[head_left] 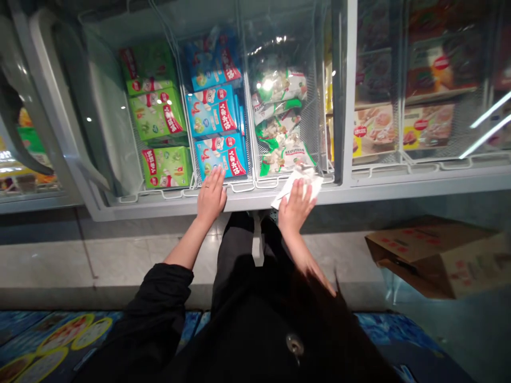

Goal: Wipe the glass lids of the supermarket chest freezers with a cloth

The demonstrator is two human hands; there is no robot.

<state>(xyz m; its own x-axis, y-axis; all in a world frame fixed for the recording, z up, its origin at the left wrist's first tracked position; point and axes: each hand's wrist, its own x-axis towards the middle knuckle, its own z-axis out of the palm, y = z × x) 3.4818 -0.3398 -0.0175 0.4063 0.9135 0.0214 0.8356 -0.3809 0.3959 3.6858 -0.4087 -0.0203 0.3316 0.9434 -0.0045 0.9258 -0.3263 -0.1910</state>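
Observation:
My left hand (211, 197) lies on the front rim of a chest freezer (247, 201), its fingers stretched out towards the blue boxes (217, 154). Under my right hand (296, 207) a folded white cloth or paper wipe (285, 192) is held against the same rim, fingers spread over it. Just beyond the wipe are green and white bags (285, 149) of frozen food in a wire basket. Green boxes (165, 167) fill the compartment left of the blue ones.
A grey frame bar (350, 90) divides off the right section, where boxed food (375, 130) sits under glass. At far left is a curved freezer handle (24, 143). An open cardboard box (431, 255) stands to the right. Blue printed cabinets (40, 335) run behind me.

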